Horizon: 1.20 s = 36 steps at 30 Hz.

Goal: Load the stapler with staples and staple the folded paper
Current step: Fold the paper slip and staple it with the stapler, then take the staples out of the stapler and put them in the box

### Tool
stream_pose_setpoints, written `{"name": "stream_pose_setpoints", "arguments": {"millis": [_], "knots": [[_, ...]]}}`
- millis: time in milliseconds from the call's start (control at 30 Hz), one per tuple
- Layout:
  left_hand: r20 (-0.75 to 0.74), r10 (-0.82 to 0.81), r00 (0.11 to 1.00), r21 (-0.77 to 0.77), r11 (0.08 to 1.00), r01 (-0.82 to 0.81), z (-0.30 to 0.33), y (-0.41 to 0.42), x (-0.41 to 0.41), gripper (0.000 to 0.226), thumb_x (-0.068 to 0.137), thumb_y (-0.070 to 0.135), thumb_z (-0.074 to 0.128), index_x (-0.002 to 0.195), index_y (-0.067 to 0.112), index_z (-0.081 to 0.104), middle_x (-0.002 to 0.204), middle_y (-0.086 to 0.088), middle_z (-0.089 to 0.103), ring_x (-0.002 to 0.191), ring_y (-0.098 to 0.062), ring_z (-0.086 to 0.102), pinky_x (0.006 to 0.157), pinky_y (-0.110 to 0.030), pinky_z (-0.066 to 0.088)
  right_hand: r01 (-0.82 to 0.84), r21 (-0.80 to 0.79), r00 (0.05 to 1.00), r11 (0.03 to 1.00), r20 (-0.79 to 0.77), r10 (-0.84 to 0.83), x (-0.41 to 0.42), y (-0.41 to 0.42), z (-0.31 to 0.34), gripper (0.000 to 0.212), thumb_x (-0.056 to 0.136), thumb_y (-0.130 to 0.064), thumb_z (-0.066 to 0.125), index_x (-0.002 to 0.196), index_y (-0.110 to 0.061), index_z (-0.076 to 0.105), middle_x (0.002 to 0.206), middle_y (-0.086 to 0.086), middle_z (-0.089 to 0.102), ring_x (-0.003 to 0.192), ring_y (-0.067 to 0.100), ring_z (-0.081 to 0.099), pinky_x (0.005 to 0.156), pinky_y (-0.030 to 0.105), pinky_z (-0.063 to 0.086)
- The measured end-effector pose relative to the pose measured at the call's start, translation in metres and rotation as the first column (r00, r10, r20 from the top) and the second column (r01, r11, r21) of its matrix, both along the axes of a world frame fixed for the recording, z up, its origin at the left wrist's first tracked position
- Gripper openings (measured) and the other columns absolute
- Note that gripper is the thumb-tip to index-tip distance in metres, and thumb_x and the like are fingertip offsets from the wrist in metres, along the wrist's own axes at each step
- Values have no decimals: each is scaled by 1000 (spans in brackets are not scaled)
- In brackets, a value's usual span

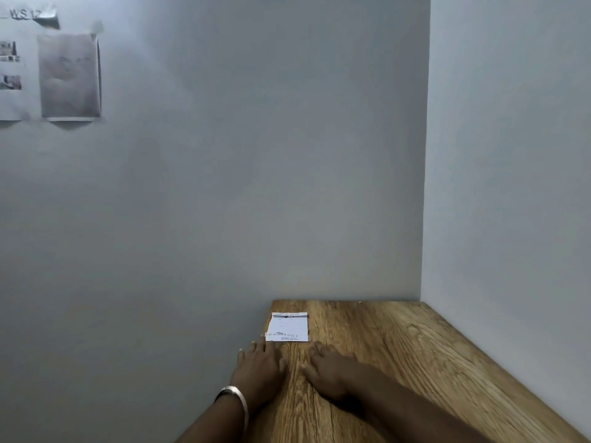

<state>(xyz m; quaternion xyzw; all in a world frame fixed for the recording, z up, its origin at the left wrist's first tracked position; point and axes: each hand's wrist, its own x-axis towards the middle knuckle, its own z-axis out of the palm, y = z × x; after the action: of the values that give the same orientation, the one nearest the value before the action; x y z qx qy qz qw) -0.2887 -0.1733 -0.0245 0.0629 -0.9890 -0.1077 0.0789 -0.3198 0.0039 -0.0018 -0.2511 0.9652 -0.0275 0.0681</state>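
Observation:
A folded white paper (287, 327) with printed text lies flat near the far left corner of the wooden table (399, 362). My left hand (259, 367) lies palm down on the table just in front of the paper, its fingertips close to the paper's near left corner. My right hand (327, 369) lies flat beside it, fingers straight, just short of the paper's near right corner. Neither hand holds anything. No stapler or staples are in view.
White walls (224, 187) close the table in at the back and on the right. Printed sheets (68, 75) hang on the wall at the upper left. A silver bracelet (238, 399) is on my left wrist.

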Motion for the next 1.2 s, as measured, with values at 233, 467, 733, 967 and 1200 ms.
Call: {"name": "stream_pose_setpoints", "arguments": {"millis": [233,467,733,967,1200], "knots": [[99,-55,994,18,998,54,6,22,48,49,104,40,28,144,13,36,160,-12,27,147,-31,27,121,-50,18,-15,13,999,1000,34,15,55,32,13,63,105,-51,24,160,-26,8,169,6,4,156,27,6,125,52,10],[149,-156,976,-10,987,159,22,53,114,44,103,39,30,133,14,49,139,-9,51,123,-25,52,106,-42,43,-41,-25,999,999,-9,41,118,61,23,49,104,-40,33,146,-18,42,150,11,45,134,27,46,111,44,38],[128,-280,952,52,960,275,36,88,192,40,99,35,42,132,17,56,131,-5,60,115,-22,58,101,-39,49,-76,-104,997,992,-29,73,190,90,24,32,100,-37,46,105,-13,65,105,10,67,90,20,61,84,40,50],[-13,-363,932,100,927,362,27,113,249,35,101,25,42,131,27,60,132,4,61,116,-15,58,98,-31,49,-128,-187,985,974,-138,103,253,113,22,35,98,-33,47,101,-8,71,100,16,71,91,32,65,79,41,50],[-159,-384,910,140,903,405,18,126,270,33,101,21,46,128,30,62,127,10,65,111,-8,60,86,-14,45,-89,-241,984,967,-174,47,273,117,14,31,95,-26,46,110,-10,68,116,18,68,107,36,63,88,47,53]]}}
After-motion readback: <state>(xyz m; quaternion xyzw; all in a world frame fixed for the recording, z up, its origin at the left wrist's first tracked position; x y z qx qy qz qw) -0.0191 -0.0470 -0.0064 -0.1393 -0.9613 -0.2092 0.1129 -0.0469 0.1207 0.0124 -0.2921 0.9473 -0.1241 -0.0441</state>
